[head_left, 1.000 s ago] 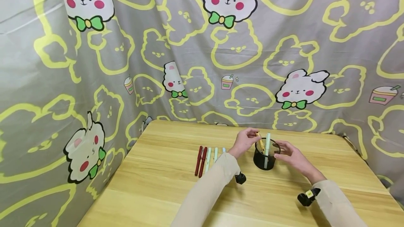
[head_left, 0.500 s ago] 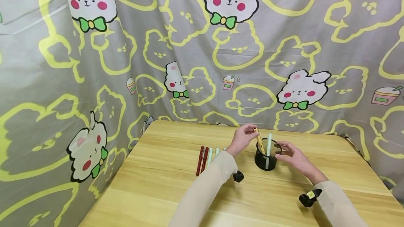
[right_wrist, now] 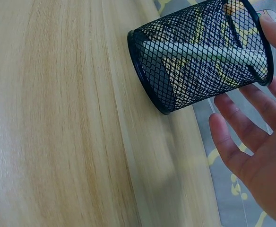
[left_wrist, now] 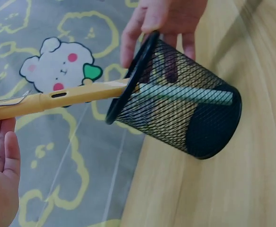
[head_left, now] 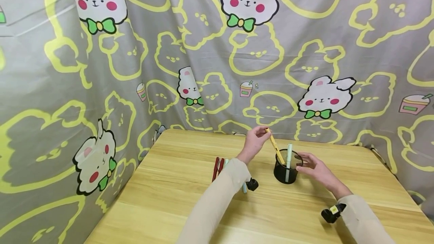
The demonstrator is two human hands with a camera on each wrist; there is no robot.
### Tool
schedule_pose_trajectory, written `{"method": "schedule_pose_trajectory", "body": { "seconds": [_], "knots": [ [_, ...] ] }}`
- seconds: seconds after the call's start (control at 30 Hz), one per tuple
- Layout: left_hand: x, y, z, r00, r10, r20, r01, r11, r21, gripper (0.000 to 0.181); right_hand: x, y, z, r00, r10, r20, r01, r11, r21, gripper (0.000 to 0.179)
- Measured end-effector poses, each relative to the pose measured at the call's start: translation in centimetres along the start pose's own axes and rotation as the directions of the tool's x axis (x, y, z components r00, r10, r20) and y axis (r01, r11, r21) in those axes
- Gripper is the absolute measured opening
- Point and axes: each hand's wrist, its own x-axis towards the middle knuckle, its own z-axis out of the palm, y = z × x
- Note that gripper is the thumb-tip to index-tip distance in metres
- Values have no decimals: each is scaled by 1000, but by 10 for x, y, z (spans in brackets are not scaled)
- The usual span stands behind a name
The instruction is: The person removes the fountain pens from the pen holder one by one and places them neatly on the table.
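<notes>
My left hand (head_left: 253, 142) pinches the upper end of a yellow pen (head_left: 275, 147) with thumb and fingers. The pen slants, its lower end inside the mouth of a black mesh pen holder (head_left: 281, 174). A pale green pen (head_left: 289, 155) leans inside the holder; the left wrist view shows it through the mesh (left_wrist: 176, 92). My right hand (head_left: 315, 166) holds the holder's rim from the right, thumb on one side and fingers on the other. In the right wrist view the fingers (right_wrist: 242, 123) lie loosely by the rim.
Left of the holder, dark red pens (head_left: 217, 168) lie on the wooden table (head_left: 162, 183). A pale blue pen (head_left: 245, 188) shows partly beneath my left forearm, which hides part of the row. A patterned cloth (head_left: 210, 48) hangs behind the table and along its left side.
My left hand has moved up and left, drawing the yellow pen upward, so more of it shows above the holder. The right hand and holder stay nearly still.
</notes>
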Motion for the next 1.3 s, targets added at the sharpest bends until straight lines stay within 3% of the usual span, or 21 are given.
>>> {"method": "schedule_pose_trajectory", "body": {
  "seconds": [0.27,0.57,0.93,1.3],
  "knots": [
    [7,5,-20,1000,1,-4,-1,999,-44,27,0,0,0,1000,-5,-1,5,1000,-6,60],
    [8,8,-57,1000,-31,-3,31,1000,1,30,0,1,0,1000,1,4,-1,1000,1,60],
    [-4,1,-117,991,-132,6,132,990,45,32,0,4,1,1000,-27,5,27,999,45,59],
    [-20,-15,-162,981,-194,-27,195,979,65,33,0,1,1,1000,-16,8,16,999,50,60]
  ]
}}
